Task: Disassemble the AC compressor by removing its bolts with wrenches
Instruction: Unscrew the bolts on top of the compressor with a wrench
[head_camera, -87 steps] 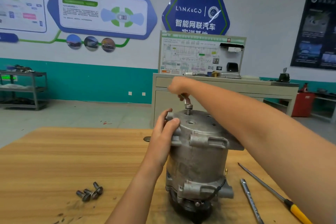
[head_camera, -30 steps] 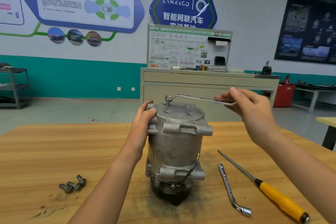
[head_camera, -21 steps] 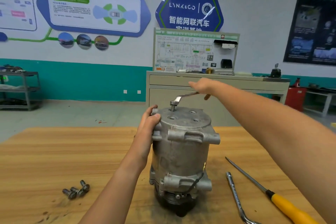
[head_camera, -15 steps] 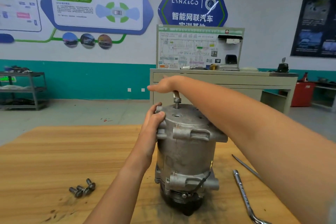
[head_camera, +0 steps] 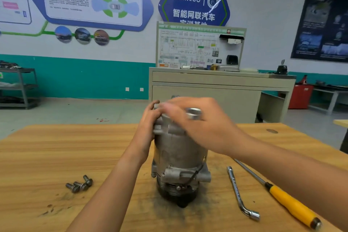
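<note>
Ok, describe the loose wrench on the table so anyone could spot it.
Find the grey compressor standing on the wooden table. Right of its base lie two long tools: the loose wrench is the all-metal one with a bent socket end, not the yellow-handled screwdriver.

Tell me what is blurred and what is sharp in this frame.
Head view: the right hand and the shiny wrench at it smear with motion, so its grip is unreadable; the left hand, compressor, loose bolts and spare wrench are fairly sharp; the wide-angle lens bends lines near the edges.
</note>
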A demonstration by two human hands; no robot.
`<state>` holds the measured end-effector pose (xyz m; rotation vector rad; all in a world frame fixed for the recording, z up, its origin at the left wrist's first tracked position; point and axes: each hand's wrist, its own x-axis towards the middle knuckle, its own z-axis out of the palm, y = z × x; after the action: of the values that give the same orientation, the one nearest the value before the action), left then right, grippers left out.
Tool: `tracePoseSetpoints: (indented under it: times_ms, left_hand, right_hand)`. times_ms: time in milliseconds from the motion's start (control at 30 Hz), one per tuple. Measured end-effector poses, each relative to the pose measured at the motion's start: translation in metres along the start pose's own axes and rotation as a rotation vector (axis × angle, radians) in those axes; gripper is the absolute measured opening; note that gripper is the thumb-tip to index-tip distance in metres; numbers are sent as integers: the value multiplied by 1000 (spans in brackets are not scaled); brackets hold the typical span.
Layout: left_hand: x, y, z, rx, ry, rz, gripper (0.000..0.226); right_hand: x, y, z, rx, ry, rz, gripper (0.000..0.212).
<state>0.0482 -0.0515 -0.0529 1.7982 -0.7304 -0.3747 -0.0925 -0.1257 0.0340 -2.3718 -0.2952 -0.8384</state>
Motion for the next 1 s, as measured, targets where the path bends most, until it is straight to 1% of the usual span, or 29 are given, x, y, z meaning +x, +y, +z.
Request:
tracePoseSetpoints:
  times_ms: [33, 67, 133, 200, 233, 267, 300, 367, 400, 467, 567, 667, 733, 800, 867, 933, 1000]
  left_hand:
    - [3, 7, 2, -316, 26, 113, 64]
    - [14, 10, 4, -514, 55, 207, 68]
    - [18, 13, 2, -497, 84, 226, 65]
    - [18, 18, 4, -405, 133, 223, 48]
    - [17, 20, 3, -355, 153, 218, 39]
    - [16, 22, 0, -311, 184, 218, 36]
    - [14, 25, -5, -243, 230, 227, 40]
    - [16, 32, -14, -88, 321, 313, 50]
    - [15, 38, -16, -30, 335, 355, 54]
    - [17, 48, -18, 44, 307, 384, 58]
    - [24, 61, -20, 246, 279, 361, 52]
    - [30, 73, -20, 448, 241, 367, 48]
    - [33, 79, -21, 516, 188, 372, 46]
    - [35, 82, -21, 541, 146, 391, 40]
    - [36, 85, -20, 579, 138, 435, 30]
    - [38, 86, -20, 654, 190, 485, 20]
    - [41, 85, -22, 666, 237, 517, 16]
  right_hand:
    - [-11, 8, -12, 75, 81, 72, 22]
    - [-17, 17, -22, 121, 157, 152, 19]
    - [-23, 36, -38, 233, 275, 352, 19]
    - [-19, 47, -50, 485, 333, 562, 14]
    - [-14, 49, -53, 627, 358, 628, 14]
    - [-8, 51, -54, 754, 392, 666, 15]
    - [-3, 52, -54, 838, 433, 682, 17]
    - [5, 55, -53, 891, 502, 678, 21]
    - [7, 56, -51, 897, 523, 665, 22]
    - [8, 59, -50, 924, 551, 636, 23]
    - [7, 61, -53, 973, 590, 603, 22]
    - [7, 59, -52, 942, 570, 602, 22]
    - [7, 58, -48, 929, 564, 597, 22]
    - [4, 58, -45, 929, 607, 550, 23]
    - [0, 60, -41, 882, 659, 479, 24]
    - [-5, 61, -33, 738, 679, 424, 27]
    - [-11, 63, -21, 588, 669, 373, 28]
